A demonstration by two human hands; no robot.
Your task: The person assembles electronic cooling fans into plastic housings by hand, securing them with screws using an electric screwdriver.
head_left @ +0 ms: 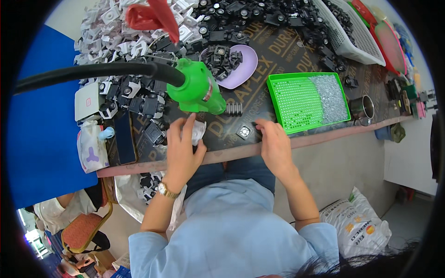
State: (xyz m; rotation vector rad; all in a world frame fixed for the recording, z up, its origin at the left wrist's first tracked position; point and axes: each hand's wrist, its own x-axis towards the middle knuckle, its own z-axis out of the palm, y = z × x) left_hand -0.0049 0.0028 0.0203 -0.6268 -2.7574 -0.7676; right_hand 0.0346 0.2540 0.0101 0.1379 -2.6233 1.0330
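My left hand (182,147) is at the table's near edge, its thumb and fingers closed around a white plastic part (199,131). Just above its fingertips hangs a green power screwdriver (197,88), with a dark coiled piece (234,109) by its lower end. My right hand (276,141) rests over the edge with its fingertips bent together; anything between them is too small to make out. Left of those fingertips a small square black part with a pale round centre (244,132) lies on the table. Beside the right hand stands a green tray (272,95) with rows of holes and many small silvery pieces.
Heaps of white parts (109,41) and black wheeled parts (259,11) cover the far side. A purple dish (248,69) holds black parts. A phone (125,139) and a tissue pack (92,146) lie left; a metal cup (361,109) stands right. A black cable (92,70) crosses overhead.
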